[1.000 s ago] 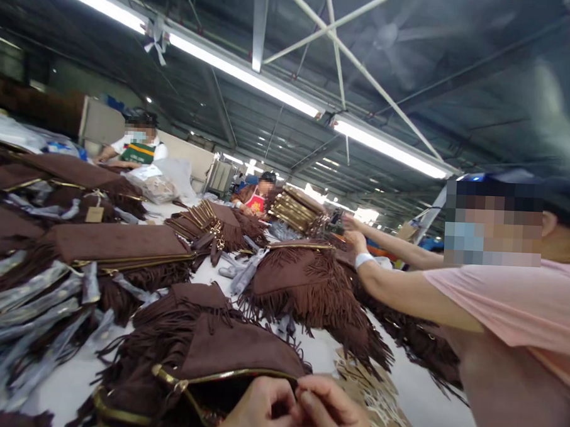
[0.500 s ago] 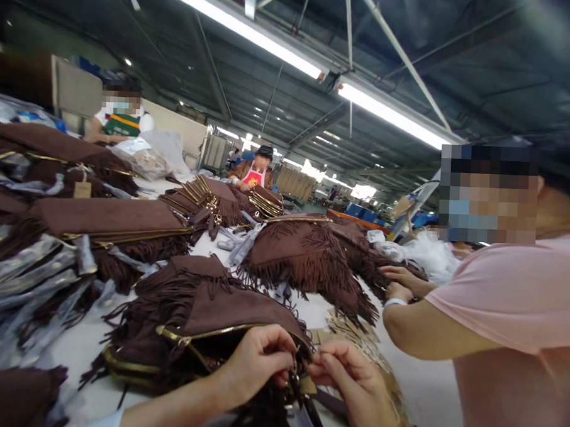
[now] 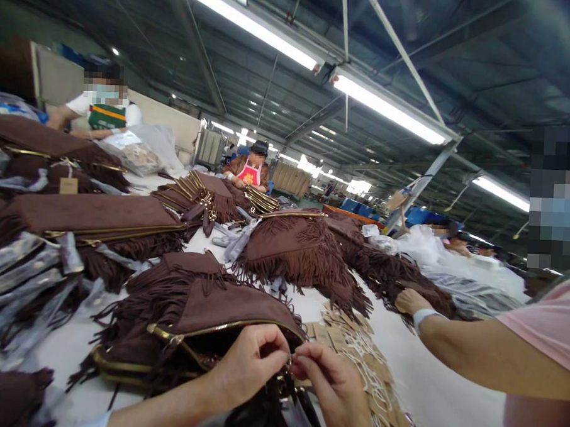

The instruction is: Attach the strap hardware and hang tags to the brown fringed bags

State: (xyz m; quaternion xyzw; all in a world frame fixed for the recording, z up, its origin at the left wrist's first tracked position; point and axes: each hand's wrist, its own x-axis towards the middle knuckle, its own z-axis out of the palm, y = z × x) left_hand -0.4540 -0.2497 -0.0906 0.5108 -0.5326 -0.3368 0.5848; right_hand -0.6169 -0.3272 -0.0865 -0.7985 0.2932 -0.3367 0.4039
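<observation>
I see the white table (image 3: 428,390) heaped with brown fringed bags; the nearest fringed bag (image 3: 205,311) lies before me, zip open. My left hand (image 3: 252,363) and right hand (image 3: 327,382) meet at its zipper end (image 3: 290,363) — both pinched closed on it.

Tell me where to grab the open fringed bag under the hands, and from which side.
Probably grip the brown fringed bag by its gold zipper rim, from the near side: the mouth gapes towards the wearer, where the left hand and right hand pinch; loose fringe covers the far side.
</observation>
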